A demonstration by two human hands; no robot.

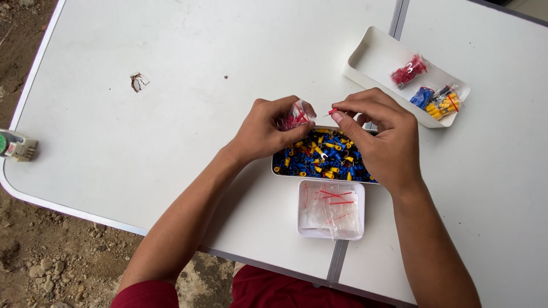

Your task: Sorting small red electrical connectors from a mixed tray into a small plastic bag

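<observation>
White desk (171, 114), outdoors, bare dirt and stones at its left edge. Left hand (268, 130) pinched shut on a small clear bag (295, 116) with red connectors inside, held just above the near tray. Right hand (382, 137) closed, thumb and forefinger gripping 1 red connector (332, 112), its tip pointed toward the bag mouth, just beside it; touching or not, cannot tell. Below both hands: tray (278, 171) full of loose blue, yellow and red connectors, partly covered by the right hand. Touching its near side, a smaller white tray (301, 228) holding empty clear bags with red strips. Well apart, upper right: long white tray (371, 57) with 3 filled bags, red, blue, yellow. Small chip (138, 81) in the desk surface, upper left. Grey device (16, 145) at the far left edge.
</observation>
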